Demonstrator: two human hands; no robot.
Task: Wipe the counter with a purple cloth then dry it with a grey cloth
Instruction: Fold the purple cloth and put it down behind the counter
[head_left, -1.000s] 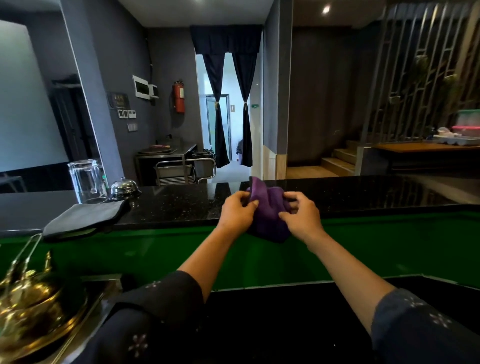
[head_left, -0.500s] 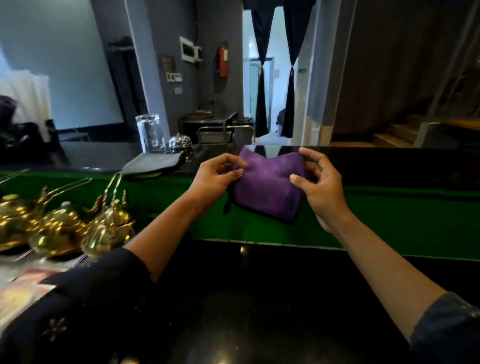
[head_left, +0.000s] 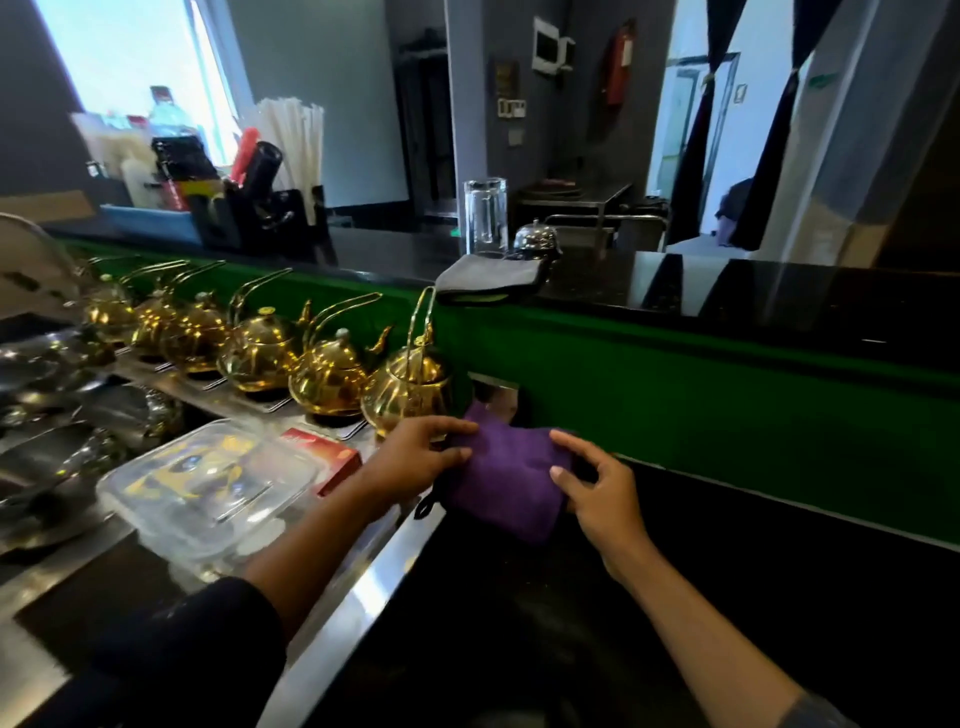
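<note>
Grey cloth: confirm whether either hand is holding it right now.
No, the grey cloth lies untouched on the upper counter beside the glass.

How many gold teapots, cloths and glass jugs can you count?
Gold teapots: 6
Cloths: 2, the purple cloth and the grey cloth
Glass jugs: 1
Total: 9
</note>
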